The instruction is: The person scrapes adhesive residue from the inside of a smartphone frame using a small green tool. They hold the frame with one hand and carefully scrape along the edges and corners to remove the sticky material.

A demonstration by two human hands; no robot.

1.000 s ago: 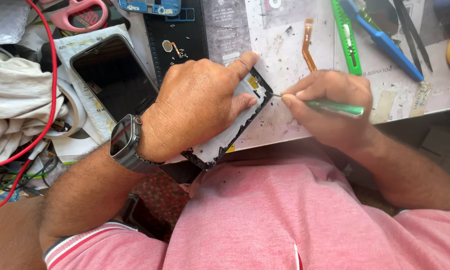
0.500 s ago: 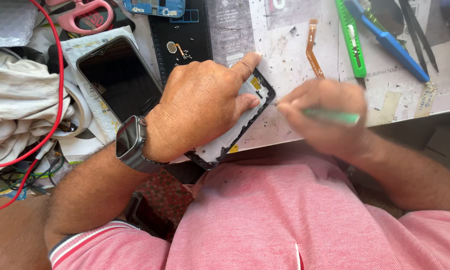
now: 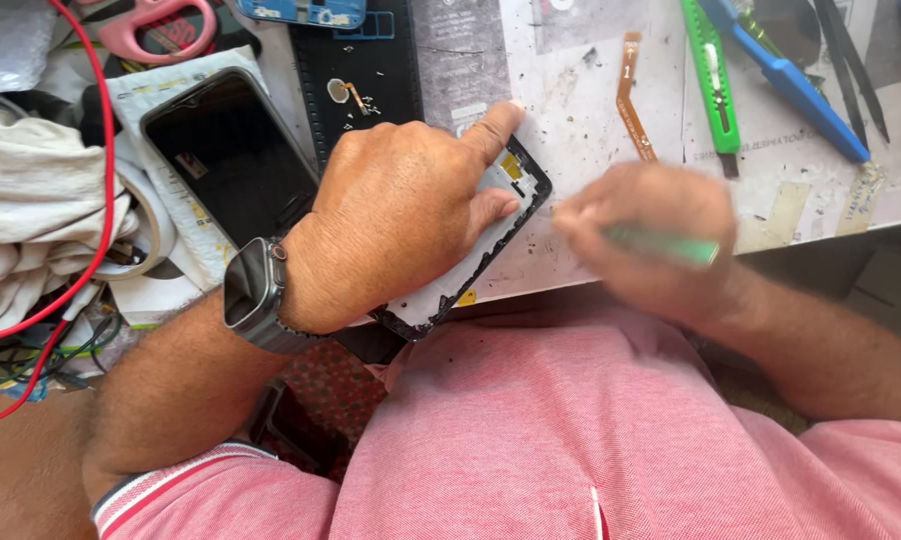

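A scuffed, pale worktop (image 3: 591, 130) fills the head view, crowded with repair tools. The left hand (image 3: 401, 215) lies spread, palm down, on an opened phone frame (image 3: 481, 255) that sits at the near edge of the worktop, its forefinger stretched along the frame's far corner. Just right of the frame, the right hand (image 3: 651, 235), blurred, is closed around a green tool (image 3: 666, 245); the tool's tip is not clear to see. A second, dark-screened phone (image 3: 231, 155) lies left of the left hand, near a red wire (image 3: 106, 150). Beyond the hands lie an orange flex cable (image 3: 633, 100), a green cutter (image 3: 711, 75) and a blue tool (image 3: 786, 80).
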